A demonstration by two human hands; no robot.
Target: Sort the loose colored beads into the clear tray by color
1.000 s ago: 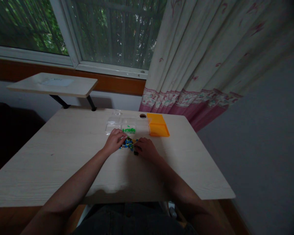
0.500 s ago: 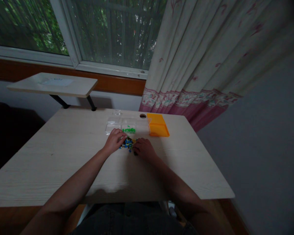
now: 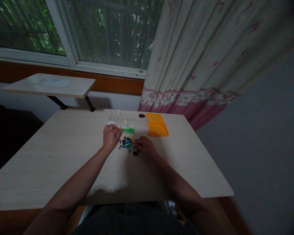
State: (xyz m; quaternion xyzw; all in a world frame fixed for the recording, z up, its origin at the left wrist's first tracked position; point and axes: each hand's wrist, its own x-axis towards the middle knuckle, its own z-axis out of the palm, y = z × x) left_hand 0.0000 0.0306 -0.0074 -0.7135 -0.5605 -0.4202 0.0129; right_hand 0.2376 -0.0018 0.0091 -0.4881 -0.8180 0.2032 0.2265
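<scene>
We now hold our left hand away from the mixed pile, just beside the green pieces.

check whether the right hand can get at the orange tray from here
Likely yes: the right hand is close by, on the tray's near left side, and nothing visible stands between it and the orange tray.

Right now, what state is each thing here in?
Clear compartment tray: flat on the desk
Small green pieces: loose inside the tray
Mixed-colour pile: loose on the desk
Orange container: open
Left hand: fingers bunched beside the green pieces
Right hand: fingers curled at the pile
Curtain: hanging in folds
Window: open or shut unclear
</scene>
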